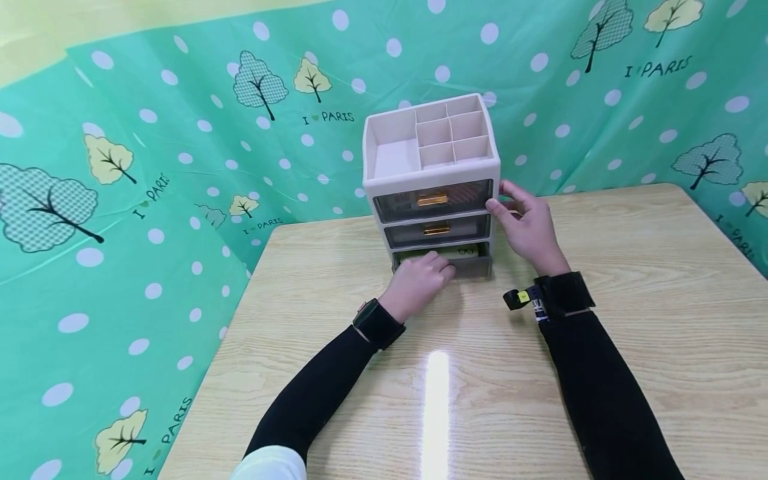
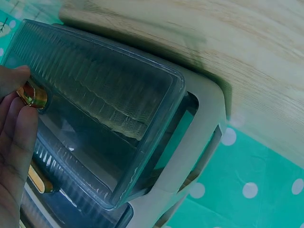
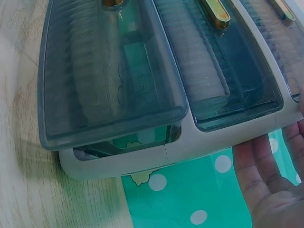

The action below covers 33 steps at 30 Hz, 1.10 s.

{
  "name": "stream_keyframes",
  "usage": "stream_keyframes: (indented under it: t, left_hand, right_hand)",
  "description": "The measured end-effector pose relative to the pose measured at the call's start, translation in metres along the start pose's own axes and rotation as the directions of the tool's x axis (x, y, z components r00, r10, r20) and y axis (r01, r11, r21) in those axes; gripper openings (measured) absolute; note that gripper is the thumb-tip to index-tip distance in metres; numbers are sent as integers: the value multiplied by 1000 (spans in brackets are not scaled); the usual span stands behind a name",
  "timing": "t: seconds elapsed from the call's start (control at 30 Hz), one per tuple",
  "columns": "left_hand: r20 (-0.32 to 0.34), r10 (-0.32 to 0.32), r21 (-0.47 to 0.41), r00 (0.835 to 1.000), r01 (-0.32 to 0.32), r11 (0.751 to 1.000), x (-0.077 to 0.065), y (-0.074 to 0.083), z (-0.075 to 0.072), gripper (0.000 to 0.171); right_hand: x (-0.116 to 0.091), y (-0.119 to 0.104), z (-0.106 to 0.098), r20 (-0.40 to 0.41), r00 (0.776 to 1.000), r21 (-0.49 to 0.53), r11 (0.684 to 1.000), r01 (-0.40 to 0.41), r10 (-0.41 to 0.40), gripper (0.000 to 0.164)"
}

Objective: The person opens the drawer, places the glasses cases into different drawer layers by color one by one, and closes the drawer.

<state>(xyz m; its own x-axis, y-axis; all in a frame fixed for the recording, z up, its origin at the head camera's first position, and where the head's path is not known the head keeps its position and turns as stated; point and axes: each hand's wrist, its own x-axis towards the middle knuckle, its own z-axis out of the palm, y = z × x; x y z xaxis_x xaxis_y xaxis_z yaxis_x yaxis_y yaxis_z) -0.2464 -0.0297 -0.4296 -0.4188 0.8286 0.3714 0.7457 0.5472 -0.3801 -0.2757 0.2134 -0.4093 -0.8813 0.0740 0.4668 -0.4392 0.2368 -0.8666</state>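
A white desktop organizer (image 1: 432, 173) with smoky see-through drawers stands on the wooden table. The bottom drawer (image 2: 104, 95) is pulled partway out. My left hand (image 1: 418, 283) pinches that drawer's gold handle (image 2: 34, 95) between thumb and fingers. At the organizer's right side, my right hand (image 1: 531, 230) rests its fingertips on the white side wall (image 3: 213, 142), thumb by the front edge, fingers mostly straight. The middle drawer (image 3: 223, 71) and the top drawer (image 1: 435, 202) are closed. Through the bottom drawer's gap a pale item with a small dark print (image 1: 467, 251) shows; its kind is unclear.
Open compartments (image 1: 451, 133) top the organizer. A green dotted cloth (image 1: 300, 173) printed with trees hangs behind and to the left of the table (image 1: 336, 333). A bright light reflection lies on the near tabletop. Black straps with cameras sit on both wrists.
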Motion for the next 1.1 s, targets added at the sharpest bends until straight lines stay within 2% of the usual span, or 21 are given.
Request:
stream_keyframes:
  t: [0.2, 0.53, 0.8, 1.03, 1.1]
  left_hand:
    - [21, -13, -15, 1000, 14, 1000, 2, -4, 4, 13]
    - [7, -24, -9, 1000, 24, 1000, 8, -11, 10, 15]
    - [41, -46, -2, 998, 46, 999, 11, -14, 11, 16]
    - [32, -57, 3, 998, 57, 998, 13, -17, 18, 17]
    - [33, -63, 3, 997, 63, 998, 13, -17, 20, 17]
  right_hand:
    - [0, -2, 1, 0, 1000, 16, 1000, 0, 0, 41]
    - [1, -4, 2, -11, 1000, -14, 1000, -14, 14, 40]
    - [-7, -35, 2, -2, 1000, 0, 1000, -6, 6, 39]
    - [0, -3, 2, -8, 1000, -13, 1000, -10, 10, 40]
    - [1, -3, 2, -7, 1000, -15, 1000, -17, 16, 41]
